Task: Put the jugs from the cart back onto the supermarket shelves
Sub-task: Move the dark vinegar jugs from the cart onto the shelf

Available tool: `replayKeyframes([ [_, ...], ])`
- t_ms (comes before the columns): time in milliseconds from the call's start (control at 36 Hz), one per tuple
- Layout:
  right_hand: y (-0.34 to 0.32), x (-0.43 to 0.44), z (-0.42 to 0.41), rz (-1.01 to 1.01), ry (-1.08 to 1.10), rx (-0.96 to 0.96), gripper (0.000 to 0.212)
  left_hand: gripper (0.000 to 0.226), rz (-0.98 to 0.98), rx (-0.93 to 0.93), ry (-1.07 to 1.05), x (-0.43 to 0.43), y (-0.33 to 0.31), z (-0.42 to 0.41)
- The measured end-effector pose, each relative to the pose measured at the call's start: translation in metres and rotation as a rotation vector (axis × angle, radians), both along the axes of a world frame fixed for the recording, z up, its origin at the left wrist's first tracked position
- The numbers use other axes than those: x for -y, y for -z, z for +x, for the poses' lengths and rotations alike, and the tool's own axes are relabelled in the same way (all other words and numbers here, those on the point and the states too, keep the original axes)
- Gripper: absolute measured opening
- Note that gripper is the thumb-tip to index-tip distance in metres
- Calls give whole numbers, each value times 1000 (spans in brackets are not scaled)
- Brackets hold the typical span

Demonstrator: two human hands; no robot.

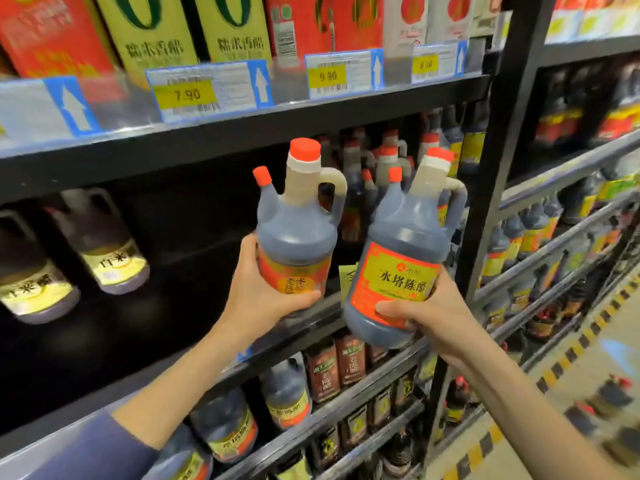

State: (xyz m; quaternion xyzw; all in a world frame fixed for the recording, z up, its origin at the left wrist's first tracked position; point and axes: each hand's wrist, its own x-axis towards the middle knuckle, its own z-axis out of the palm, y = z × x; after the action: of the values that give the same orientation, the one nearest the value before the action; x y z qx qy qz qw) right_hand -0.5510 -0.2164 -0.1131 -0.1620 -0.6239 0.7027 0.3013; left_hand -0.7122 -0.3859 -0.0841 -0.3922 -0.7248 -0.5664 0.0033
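I grip one dark vinegar jug (298,233) in my left hand (266,289), another vinegar jug (398,271) tilted in my right hand (429,310), fingers wrapped round both, at the shelf (242,133).

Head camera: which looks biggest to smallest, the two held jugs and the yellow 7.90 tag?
1. Right-hand jug looks biggest, but it is nearer the camera, so it may really match the next.
2. Left-hand jug.
3. Yellow 7.90 tag.

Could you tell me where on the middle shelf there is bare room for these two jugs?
The dark stretch of the middle shelf is bare, bordered by the pale-label jugs on the left and the red-capped bottles on the right. That right end is crowded, as is the row of dark jugs below.
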Motion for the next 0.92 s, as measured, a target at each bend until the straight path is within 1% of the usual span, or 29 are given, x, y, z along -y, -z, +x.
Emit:
replayKeyframes([
  [167, -2, -23, -11, -3, -40, 2, 104, 77, -78, -33, -21, -27, 4, -27],
  [278, 0, -35, -17, -1, -60, -1, 106, 96, -93, -16, -66, -42, 11, -38],
  [361, 1, -42, -19, 3, -79, 5, 105, 99, -97, -53, -92, -53, 15, -42],
  [417, 1, -47, -20, 2, -94, 2, 103, 101, -140, -68, -110, -61, 18, -47],
  [528, 2, -56, -22, 0, -125, -7, 103, 106, -203, -23, -123, -77, 23, -56],
  [722, 5, -68, -25, 2, -158, -6, 104, 106, -151, -16, -117, -95, 34, -70],
  [806, 7, -71, -27, -2, -165, 0, 104, 104, -112, 24, -140, -104, 36, -77],
  [917, 7, -74, -28, -2, -182, 2, 104, 121, -31, 146, -167, -116, 47, -87],
])
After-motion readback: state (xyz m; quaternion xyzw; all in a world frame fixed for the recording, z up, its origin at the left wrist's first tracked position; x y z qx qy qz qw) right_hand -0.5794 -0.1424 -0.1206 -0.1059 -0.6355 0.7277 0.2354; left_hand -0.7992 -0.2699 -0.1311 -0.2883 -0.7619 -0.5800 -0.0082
